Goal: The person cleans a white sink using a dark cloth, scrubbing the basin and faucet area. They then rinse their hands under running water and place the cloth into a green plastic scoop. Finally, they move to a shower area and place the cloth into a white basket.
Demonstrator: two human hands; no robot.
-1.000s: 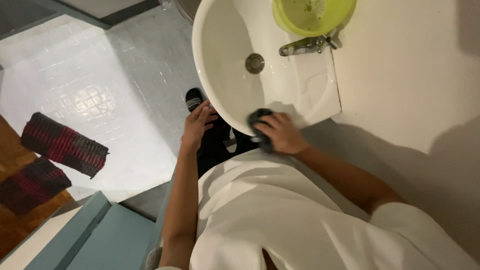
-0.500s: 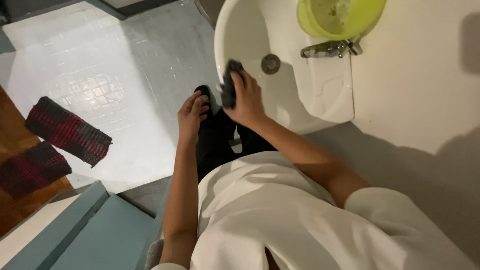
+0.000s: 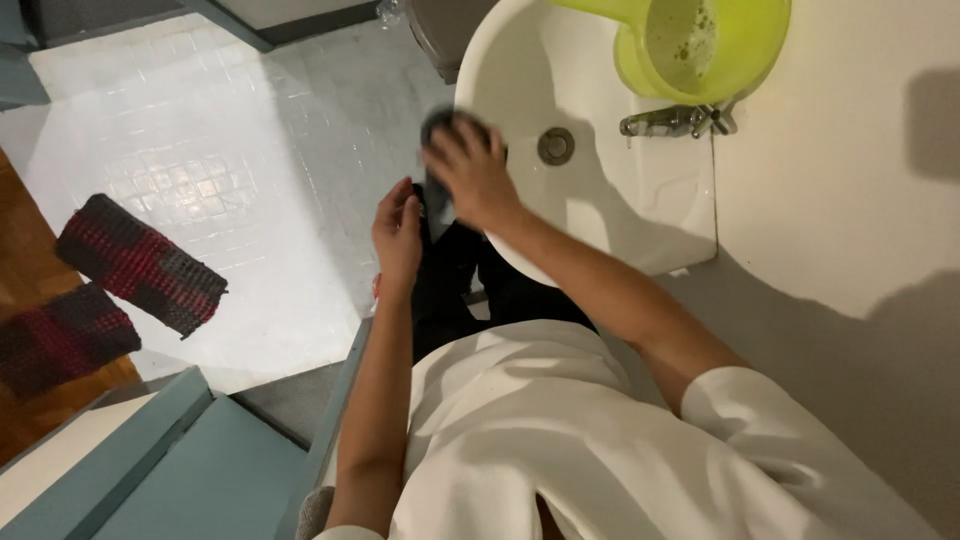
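Cloth point(image 3: 447, 128), dark and bunched, sits pressed under the right hand point(image 3: 470, 172) on the near-left rim of the white washbasin point(image 3: 600, 215). Only a rounded lump of it shows above the knuckles, with a darker strip seeming to hang down below the palm over the basin's outer edge; as far as that can be read, its long axis runs up and down the rim, from the bowl towards the person's legs. The picture is blurred there, so its exact outline cannot be told. The right hand lies palm down on the cloth with the fingers curled over it, clamped on the fabric.

The left hand point(image 3: 397, 235) hangs just beside the basin's outer wall, below and to the left of the right hand, fingers loosely apart and holding nothing; whether it touches the hanging strip of cloth cannot be told.

Inside the bowl, the round metal drain point(image 3: 556, 146) lies just right of the right hand. Behind it a metal tap point(image 3: 672, 122) stands on the basin's flat shelf, and a yellow-green plastic tub point(image 3: 705, 45) rests above the tap, its spout pointing left. The basin is mounted against a pale wall point(image 3: 860, 180).

On the white tiled floor point(image 3: 200, 180) to the left lie two dark red checked mats point(image 3: 140, 262), one partly on wooden boards. A blue-grey panel point(image 3: 170, 470) shows at the lower left.
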